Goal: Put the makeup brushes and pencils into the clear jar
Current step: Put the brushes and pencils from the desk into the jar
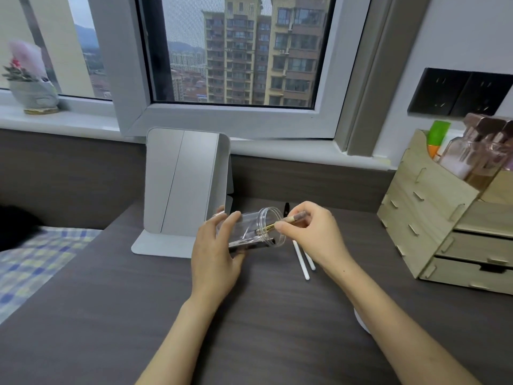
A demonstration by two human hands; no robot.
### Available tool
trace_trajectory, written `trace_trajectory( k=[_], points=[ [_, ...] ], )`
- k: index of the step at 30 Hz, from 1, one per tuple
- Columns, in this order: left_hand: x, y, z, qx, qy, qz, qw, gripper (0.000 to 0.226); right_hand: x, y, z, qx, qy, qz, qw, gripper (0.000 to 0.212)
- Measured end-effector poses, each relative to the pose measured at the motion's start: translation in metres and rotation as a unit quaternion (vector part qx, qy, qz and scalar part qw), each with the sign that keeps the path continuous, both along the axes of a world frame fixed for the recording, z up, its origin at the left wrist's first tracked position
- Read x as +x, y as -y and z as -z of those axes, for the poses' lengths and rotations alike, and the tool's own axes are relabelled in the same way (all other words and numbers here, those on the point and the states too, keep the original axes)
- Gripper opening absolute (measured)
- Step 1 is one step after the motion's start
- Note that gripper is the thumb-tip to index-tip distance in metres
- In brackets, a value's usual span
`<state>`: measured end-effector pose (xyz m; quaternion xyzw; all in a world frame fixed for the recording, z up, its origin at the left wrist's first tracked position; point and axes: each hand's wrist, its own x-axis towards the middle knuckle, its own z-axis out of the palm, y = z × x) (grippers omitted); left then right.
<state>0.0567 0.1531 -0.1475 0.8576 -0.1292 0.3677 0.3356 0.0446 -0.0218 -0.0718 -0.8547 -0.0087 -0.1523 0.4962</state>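
The clear jar (258,229) is tipped on its side above the dark desk, mouth facing right, with my left hand (216,254) wrapped around its base. A dark item lies inside along its lower wall. My right hand (308,232) pinches a makeup brush (280,222) with a gold ferrule and wooden handle, its tip inside the jar's mouth. Two white pencils (304,261) lie on the desk just right of the jar, partly under my right wrist. A black item (286,208) lies behind the jar, mostly hidden.
A grey folding mirror (183,187) stands right behind the jar. A wooden drawer organiser (449,223) with bottles fills the right side. A white round object (361,320) peeks out by my right forearm. A checked bedspread (36,262) borders the desk on the left.
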Motion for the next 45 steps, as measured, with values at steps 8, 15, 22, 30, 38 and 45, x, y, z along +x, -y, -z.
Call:
trace_trajectory(
  k=[8,15,22,30,38,45],
  points=[
    [0.001,-0.002,0.0,0.005,0.006,-0.008,1.0,0.073,0.001,0.002,0.011,-0.046,0.03,-0.023,0.998,0.013],
    [0.002,-0.002,0.001,0.026,0.006,-0.01,1.0,0.074,0.005,0.001,0.015,-0.16,0.066,-0.042,0.984,0.02],
    [0.003,-0.008,-0.003,-0.018,0.009,-0.048,0.999,0.077,0.033,0.026,0.026,-0.066,0.004,0.1,0.993,0.008],
    [0.008,-0.013,-0.004,-0.092,0.012,-0.121,0.988,0.075,0.074,-0.022,0.045,-0.259,-0.057,0.039,0.963,0.029],
    [0.009,-0.018,-0.005,-0.117,0.016,-0.132,0.984,0.074,0.111,-0.079,0.056,-0.236,-0.128,0.05,0.962,0.041],
    [0.009,-0.014,-0.003,-0.11,0.008,-0.126,0.986,0.078,0.101,-0.04,0.039,0.091,-0.19,0.023,0.977,0.027]
  ],
)
